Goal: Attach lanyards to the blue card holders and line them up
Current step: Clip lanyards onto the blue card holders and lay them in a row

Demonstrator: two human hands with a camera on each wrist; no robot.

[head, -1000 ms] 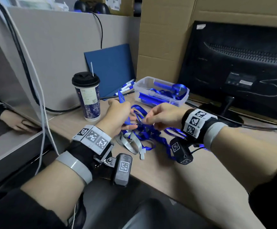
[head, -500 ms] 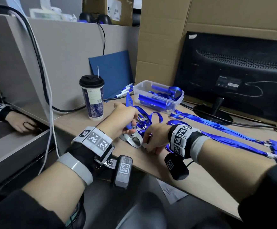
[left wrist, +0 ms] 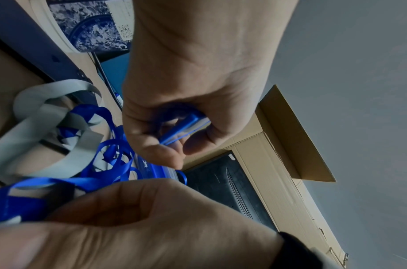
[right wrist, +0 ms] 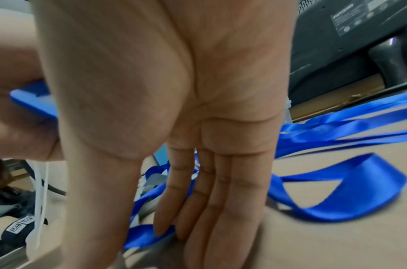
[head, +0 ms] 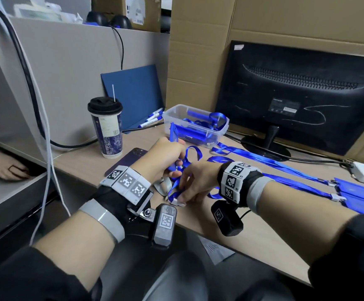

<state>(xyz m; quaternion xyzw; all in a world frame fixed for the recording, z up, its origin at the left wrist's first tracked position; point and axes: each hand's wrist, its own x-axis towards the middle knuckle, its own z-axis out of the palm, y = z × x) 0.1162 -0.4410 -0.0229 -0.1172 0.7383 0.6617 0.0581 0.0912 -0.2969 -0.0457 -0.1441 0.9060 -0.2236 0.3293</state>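
- Left hand [head: 162,158] has its grip curled around a blue card holder [head: 173,135], held edge-on above the tabletop [head: 263,231]. In the head view only a thin sliver of it sticks up past the knuckles; the left wrist view shows the fingers wrapped round its edge [left wrist: 181,127], the rest buried in the fist.
- Right hand [head: 195,183] reaches down to the near edge of the tabletop, fingers mostly straight and pressed together. The fingertips [right wrist: 165,229] land on a blue lanyard [head: 177,192] by its white end clip [head: 180,202]. Whether the thumb is actually pinching the strap, can't tell: it's blurry and the hand covers it.
- The lanyard runs up into a tangle of blue loops [head: 190,153] between the two hands; hard to say which strap is which in there. A grey strap [left wrist: 48,127] is mixed in, mostly hidden by the hands from the head view.
- Finished ones: two blue lanyards [head: 285,170] stretched out to the right, clipped onto blue card holders [head: 357,194] lying flat side by side, cut off by the frame edge.
- Clear plastic box [head: 196,124] behind the hands has more blue holders and straps, contents jumbled.
- Also there: lidded paper cup [head: 108,127], dark phone [head: 131,157] partly behind the left wrist, back of a monitor [head: 302,94], cardboard [head: 198,61], blue folder [head: 135,92] with markers [head: 152,119].
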